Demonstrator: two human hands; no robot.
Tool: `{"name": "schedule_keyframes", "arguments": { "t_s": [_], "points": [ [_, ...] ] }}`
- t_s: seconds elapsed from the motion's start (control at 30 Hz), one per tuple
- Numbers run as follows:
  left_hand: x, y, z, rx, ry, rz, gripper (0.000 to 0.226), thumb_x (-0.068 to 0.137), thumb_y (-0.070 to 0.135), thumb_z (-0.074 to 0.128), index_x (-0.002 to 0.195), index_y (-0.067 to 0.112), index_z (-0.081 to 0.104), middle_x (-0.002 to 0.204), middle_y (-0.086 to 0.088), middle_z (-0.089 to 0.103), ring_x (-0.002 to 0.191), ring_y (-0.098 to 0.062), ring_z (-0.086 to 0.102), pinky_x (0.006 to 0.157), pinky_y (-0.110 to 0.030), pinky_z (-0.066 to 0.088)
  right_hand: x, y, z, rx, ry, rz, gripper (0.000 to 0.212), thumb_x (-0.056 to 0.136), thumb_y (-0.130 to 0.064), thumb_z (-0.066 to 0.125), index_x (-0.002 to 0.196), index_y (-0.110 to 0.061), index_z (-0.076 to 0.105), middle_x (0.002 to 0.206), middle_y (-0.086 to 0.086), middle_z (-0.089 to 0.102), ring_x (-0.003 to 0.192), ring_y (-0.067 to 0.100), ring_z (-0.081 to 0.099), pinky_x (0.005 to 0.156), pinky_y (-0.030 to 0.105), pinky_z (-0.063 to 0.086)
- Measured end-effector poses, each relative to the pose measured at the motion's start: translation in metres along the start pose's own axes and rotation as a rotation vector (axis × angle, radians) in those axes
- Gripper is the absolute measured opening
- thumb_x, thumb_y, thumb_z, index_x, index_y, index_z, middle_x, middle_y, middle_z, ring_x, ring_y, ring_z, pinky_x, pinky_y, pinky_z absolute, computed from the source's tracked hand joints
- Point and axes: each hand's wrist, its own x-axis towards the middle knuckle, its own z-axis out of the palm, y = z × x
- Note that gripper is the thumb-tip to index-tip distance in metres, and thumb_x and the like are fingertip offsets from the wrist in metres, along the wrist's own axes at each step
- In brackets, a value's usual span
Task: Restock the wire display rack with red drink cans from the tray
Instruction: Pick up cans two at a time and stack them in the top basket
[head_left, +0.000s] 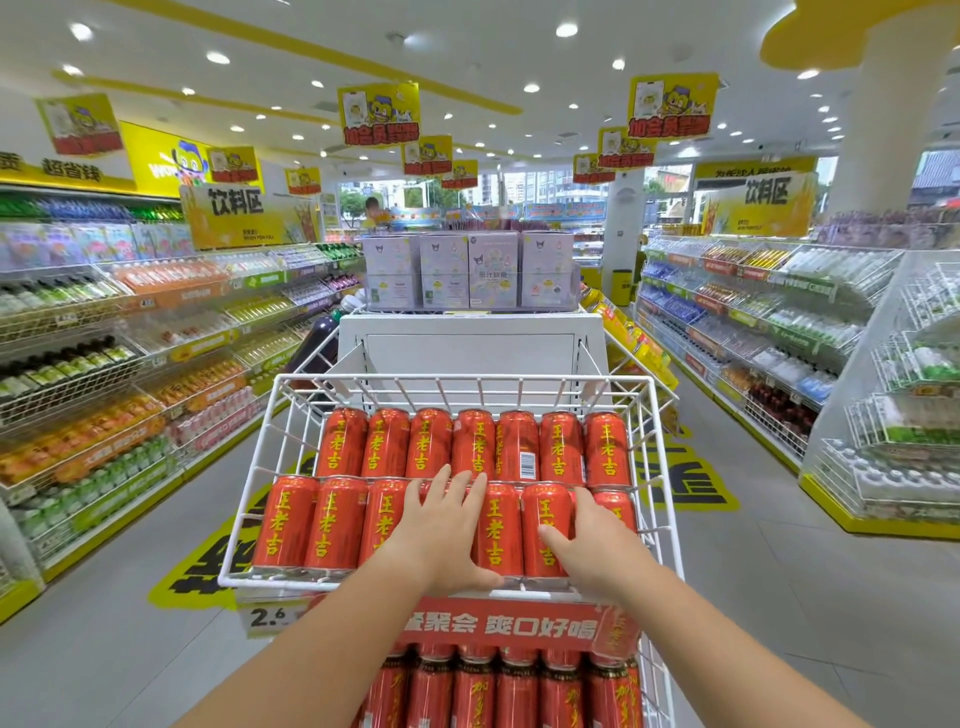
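Observation:
A white wire display rack (457, 384) stands in front of me, its top basket tilted toward me. Red drink cans (332, 519) with yellow characters lie on their sides in it in two rows, a back row (561, 449) and a front row. My left hand (441, 530) rests flat, fingers spread, on the cans in the middle of the front row. My right hand (587, 545) lies on the front-row cans at the right, fingers apart. Neither hand is closed around a can. More red cans (478, 691) stand upright on the tier below. No tray is in view.
A red price banner (498, 623) runs along the basket's front edge. Behind the rack a white stand (467, 338) carries lilac boxes (467, 270). Drink shelves line the aisle on the left (104, 364) and right (779, 332). Grey floor with yellow stickers lies on both sides.

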Motion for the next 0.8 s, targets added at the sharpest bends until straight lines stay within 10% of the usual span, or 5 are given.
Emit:
{"name": "schedule_keyframes", "arguments": {
  "t_s": [0.33, 0.8],
  "points": [
    [0.009, -0.008, 0.000, -0.023, 0.045, 0.117, 0.131, 0.071, 0.078, 0.066, 0.161, 0.011, -0.003, 0.168, -0.004, 0.012, 0.156, -0.021, 0.003, 0.123, -0.060, -0.003, -0.002, 0.001, 0.005, 0.190, -0.020, 0.021, 0.035, 0.095, -0.048, 0.060, 0.121, -0.025, 0.058, 0.105, -0.010, 0.067, 0.090, 0.009, 0.065, 0.084, 0.034, 0.056],
    [-0.002, -0.008, -0.003, -0.021, -0.020, 0.061, 0.120, 0.079, 0.088, 0.040, 0.160, 0.018, -0.013, 0.171, -0.005, -0.006, 0.156, -0.027, -0.015, 0.123, -0.060, -0.007, -0.004, 0.002, 0.005, -0.254, 0.040, -0.001, 0.073, 0.091, -0.072, 0.035, 0.145, -0.022, 0.037, 0.137, 0.003, 0.052, 0.124, 0.027, 0.052, 0.101, 0.046, 0.048]
  ]
}}
